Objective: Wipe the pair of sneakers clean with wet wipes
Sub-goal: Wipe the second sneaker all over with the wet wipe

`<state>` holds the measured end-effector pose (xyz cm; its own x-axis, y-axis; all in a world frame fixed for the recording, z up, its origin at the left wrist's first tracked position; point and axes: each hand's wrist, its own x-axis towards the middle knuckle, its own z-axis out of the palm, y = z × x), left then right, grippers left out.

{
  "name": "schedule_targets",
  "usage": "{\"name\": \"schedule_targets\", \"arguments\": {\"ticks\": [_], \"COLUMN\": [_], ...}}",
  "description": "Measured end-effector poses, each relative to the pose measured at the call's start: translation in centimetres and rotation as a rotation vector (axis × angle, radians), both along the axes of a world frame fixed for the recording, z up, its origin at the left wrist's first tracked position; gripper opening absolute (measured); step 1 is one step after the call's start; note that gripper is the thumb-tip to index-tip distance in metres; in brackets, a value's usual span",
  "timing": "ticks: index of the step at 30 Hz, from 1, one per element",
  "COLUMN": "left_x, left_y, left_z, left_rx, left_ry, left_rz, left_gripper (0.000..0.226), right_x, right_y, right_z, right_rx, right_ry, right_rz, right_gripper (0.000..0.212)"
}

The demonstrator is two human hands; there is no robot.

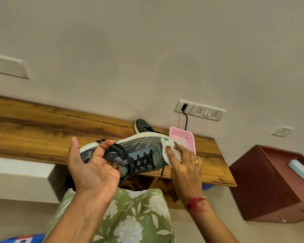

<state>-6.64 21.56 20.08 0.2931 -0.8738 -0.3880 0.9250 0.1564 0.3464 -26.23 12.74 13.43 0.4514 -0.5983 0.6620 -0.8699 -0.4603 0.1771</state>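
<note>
One view, from the head camera, carries it all. Low in the middle of the frame, the left hand (pixel 93 165) holds a grey-blue mesh sneaker with black laces and a white sole (pixel 139 151) up in the air. Its fingers (pixel 104 144) are hooked into the collar and the thumb stands free, pointing upward. To the right, the right hand (pixel 184 165) has its fingers (pixel 170 152) bent round a bunched white wet wipe (pixel 167 143), pressing it against the toe. The second dark sneaker (pixel 142 126) lies behind on the long wooden desk (pixel 33 130), mostly hidden by the held shoe.

The weak point, as I judge it, is the grip. The shoe hangs from its collar alone while the pressure lands at the far toe end. A hard stroke could lever the shoe round in the left hand and twist it loose, onto the green floral garment (pixel 133 216) below or off the desk edge.

The toe sits right in front of the pink perforated plastic basket (pixel 182 137), and I cannot tell whether they touch. A wide rub could shove the basket toward the wall, where a black cable (pixel 186 120) hangs from the white socket panel (pixel 200 110).

A loose lace end (pixel 162 171) dangles under the shoe and could catch the wiping wrist. A wadded wipe also cleans with little of its surface, so it may smear dirt.
</note>
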Motion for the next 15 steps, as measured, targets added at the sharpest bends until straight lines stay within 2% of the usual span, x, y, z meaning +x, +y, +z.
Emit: {"name": "schedule_targets", "arguments": {"ticks": [1,3,7,11,14,15], "left_x": [-0.1,-0.4,-0.3,-0.6,-0.7,-0.6], "left_y": [0.0,-0.1,-0.4,-0.5,-0.6,-0.5], "left_z": [-0.1,-0.2,-0.2,-0.2,-0.2,-0.3], "left_rx": [0.003,0.002,0.011,0.012,0.019,0.017], "left_ry": [-0.005,-0.007,-0.001,0.023,0.008,0.007], "left_rz": [0.002,0.001,0.001,-0.006,-0.014,-0.014], "left_gripper": [0.061,0.060,0.062,0.060,0.060,0.060], "right_x": [-0.6,-0.5,0.0,-0.1,1.0,0.7], "right_y": [-0.5,-0.5,0.1,-0.6,0.3,0.1], "right_z": [0.3,0.2,-0.7,0.2,-1.0,-0.9], "right_rx": [-0.006,-0.016,-0.016,0.012,-0.002,0.002], "right_ry": [-0.035,-0.096,0.051,-0.086,-0.028,0.006], "right_rz": [-0.054,-0.078,0.018,-0.090,0.016,0.030], "right_gripper": [0.068,0.064,0.046,0.048,0.045,0.051]}}
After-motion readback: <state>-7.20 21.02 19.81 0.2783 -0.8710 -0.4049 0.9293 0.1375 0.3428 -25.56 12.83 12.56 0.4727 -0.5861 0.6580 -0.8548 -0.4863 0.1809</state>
